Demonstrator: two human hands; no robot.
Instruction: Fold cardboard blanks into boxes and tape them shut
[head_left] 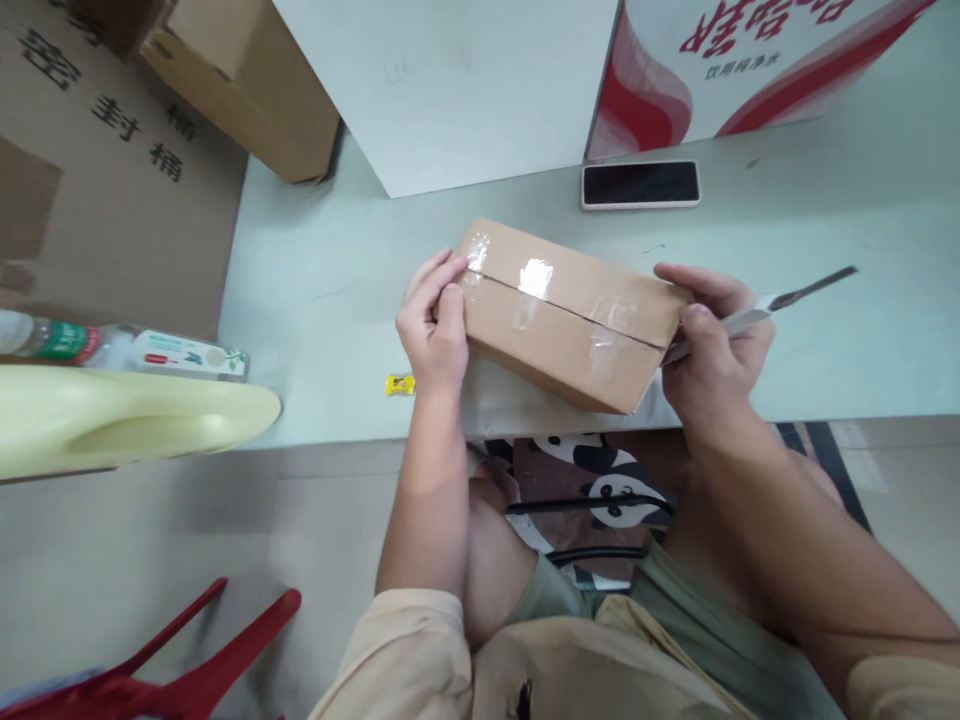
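Observation:
A small brown cardboard box is tilted between my two hands above the front edge of the table. Clear tape lies over the seam on its upward face. My left hand grips the box's left end, thumb in front and fingers behind. My right hand is closed around a utility knife, while its thumb and forefinger press on the box's right end. The knife's blade points out to the right, away from the box; its handle is partly hidden in my palm.
A phone lies behind the box, before a large white and red carton. To the left are a yellow wrapped sweet, a brown carton, a plastic bottle and a pale yellow object. A red chair stands lower left.

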